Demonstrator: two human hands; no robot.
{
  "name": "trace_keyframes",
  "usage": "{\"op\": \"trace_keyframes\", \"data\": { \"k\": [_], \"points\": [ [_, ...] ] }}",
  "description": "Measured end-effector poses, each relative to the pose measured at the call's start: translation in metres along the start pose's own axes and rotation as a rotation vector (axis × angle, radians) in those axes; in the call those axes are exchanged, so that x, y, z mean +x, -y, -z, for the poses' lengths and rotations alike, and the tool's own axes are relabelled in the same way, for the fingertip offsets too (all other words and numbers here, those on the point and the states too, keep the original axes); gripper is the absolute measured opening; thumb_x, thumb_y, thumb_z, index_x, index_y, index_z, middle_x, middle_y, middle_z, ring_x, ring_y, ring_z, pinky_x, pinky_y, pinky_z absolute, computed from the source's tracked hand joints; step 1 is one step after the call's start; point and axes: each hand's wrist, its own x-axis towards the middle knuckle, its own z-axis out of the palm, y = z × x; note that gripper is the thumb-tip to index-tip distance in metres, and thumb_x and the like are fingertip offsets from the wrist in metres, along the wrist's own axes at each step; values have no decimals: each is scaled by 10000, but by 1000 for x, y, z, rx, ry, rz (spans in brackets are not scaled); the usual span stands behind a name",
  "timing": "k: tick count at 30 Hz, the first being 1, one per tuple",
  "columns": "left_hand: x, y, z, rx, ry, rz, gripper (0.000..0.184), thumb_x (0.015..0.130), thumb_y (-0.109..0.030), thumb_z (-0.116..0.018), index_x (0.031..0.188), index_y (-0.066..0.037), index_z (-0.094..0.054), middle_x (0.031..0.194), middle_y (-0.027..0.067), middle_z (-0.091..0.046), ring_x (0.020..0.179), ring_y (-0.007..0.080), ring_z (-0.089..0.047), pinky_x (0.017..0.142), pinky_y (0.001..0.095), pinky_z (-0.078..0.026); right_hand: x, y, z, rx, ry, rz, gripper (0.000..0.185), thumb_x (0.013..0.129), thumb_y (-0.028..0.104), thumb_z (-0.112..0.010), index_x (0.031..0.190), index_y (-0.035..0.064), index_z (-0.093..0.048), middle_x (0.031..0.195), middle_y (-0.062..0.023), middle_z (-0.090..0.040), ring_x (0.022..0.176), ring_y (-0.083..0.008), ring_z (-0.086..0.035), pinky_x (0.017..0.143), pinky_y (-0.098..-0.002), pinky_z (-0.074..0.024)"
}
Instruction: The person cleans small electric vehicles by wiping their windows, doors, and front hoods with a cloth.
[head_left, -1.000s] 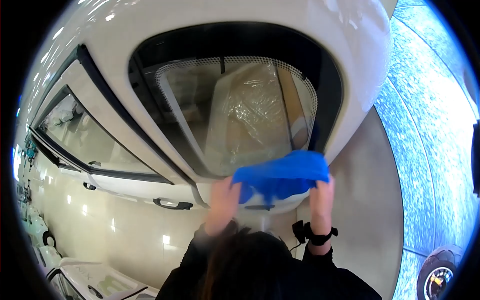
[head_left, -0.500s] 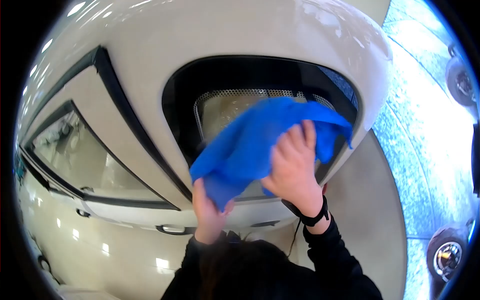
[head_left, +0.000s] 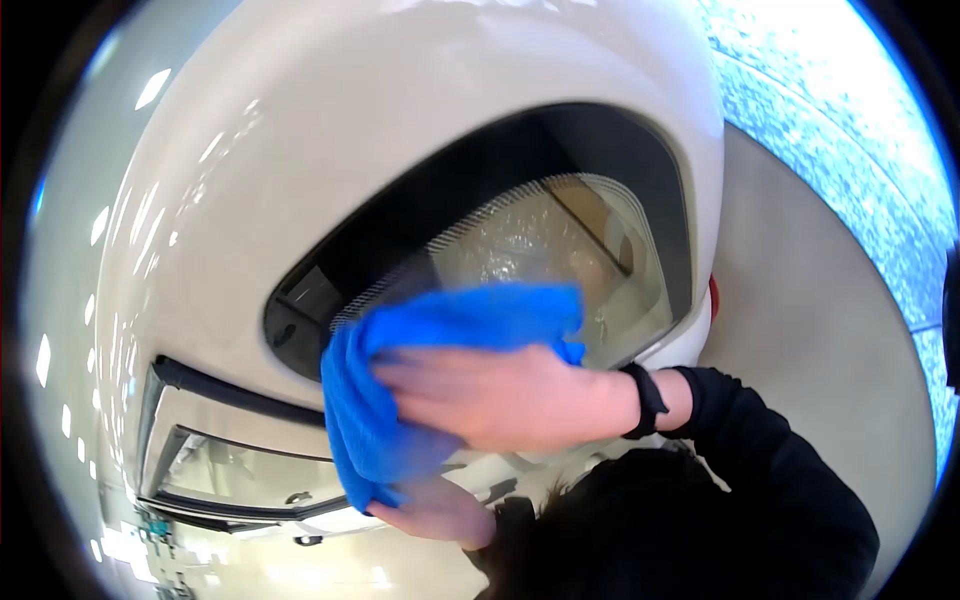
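Note:
A blue cloth, bunched and draped, hangs over the lower left part of the car's dark-edged window. My right hand lies across the cloth with its fingers pointing left, slightly blurred, holding it. Below it, my left hand grips the cloth's bottom corner. A black band circles my right wrist. Whether the cloth presses against the glass I cannot tell. Behind the glass, a dotted border and some shiny clear wrapping show.
The white car body curves above and around the window. A second window with a black frame is at the lower left. To the right are a grey floor and a bright blue-white surface.
My view has turned and the car appears tilted. Both hands and the cloth have moved to the lower left of the window, and my right hand now points left instead of up.

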Motion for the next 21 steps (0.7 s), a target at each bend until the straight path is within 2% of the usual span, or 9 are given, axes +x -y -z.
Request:
{"op": "trace_keyframes", "data": {
  "k": [1,2,4,8,10,12,14,15,21],
  "points": [
    [-9,-7,-23,-148,49,0,509,1034,-401,-332,1280,20,-478,1080,120,-635,974,180,-606,823,285,-502,-4,-1,3,81,-92,-109,384,767,109,-563,1149,66,-569,1276,-108,-524,1299,-281,-445,1036,-376,-404],
    [2,-9,-19,-327,623,44,523,1040,-353,-326,1380,41,-371,1429,170,-423,1282,280,-441,1041,393,-428,-8,-4,12,89,-105,-132,384,767,109,-563,1149,66,-569,1276,-108,-524,1299,-281,-445,1036,-376,-404],
    [0,-1,-39,-600,725,226,493,1041,-299,-335,1378,59,-356,1462,196,-351,1350,296,-346,1132,431,-329,-18,-16,36,-184,-88,-209,340,709,136,-591,1045,89,-625,1208,-95,-557,1276,-346,-457,991,-431,-427],
    [-11,26,-61,-680,847,213,480,1036,-273,-354,1361,80,-362,1482,221,-301,1378,313,-290,1184,439,-226,-50,-44,57,-454,-189,-146,227,736,146,-563,945,58,-584,1185,-74,-548,1340,-310,-405,999,-383,-430],
    [-23,40,-62,-723,980,241,475,1031,-258,-370,1339,104,-370,1467,248,-305,1371,329,-297,1200,446,-167,-78,-53,57,-472,-163,-298,265,703,147,-561,947,56,-614,1159,-96,-561,1305,-358,-426,1011,-405,-412],
    [-39,58,-46,-662,849,242,445,1026,-255,-384,1320,77,-412,1437,222,-370,1334,327,-354,1181,450,-228,-113,-60,54,-480,-114,-324,304,690,150,-564,970,58,-637,1146,-106,-571,1281,-366,-442,1011,-417,-408],
    [-45,83,-18,140,734,-208,410,1015,-255,-412,1296,39,-458,1383,192,-452,1276,330,-423,1162,472,-272,-142,-62,48,-476,-57,-345,344,676,153,-567,994,61,-659,1134,-117,-582,1256,-374,-457,1011,-429,-404],
    [-51,84,-13,-416,837,231,392,993,-264,-446,1269,10,-495,1323,151,-516,1197,302,-491,1082,463,-363,-155,-59,44,-469,-69,-394,369,666,161,-578,1008,60,-670,1120,-124,-590,1232,-379,-469,1010,-443,-400],
    [-55,105,55,137,781,126,400,952,-264,-445,1173,52,-554,1145,157,-596,1037,261,-564,894,379,-433,-234,-29,-2,-331,40,-614,416,627,174,-609,1020,56,-680,1105,-124,-606,1157,-380,-496,1020,-538,-346]
  ]
}}
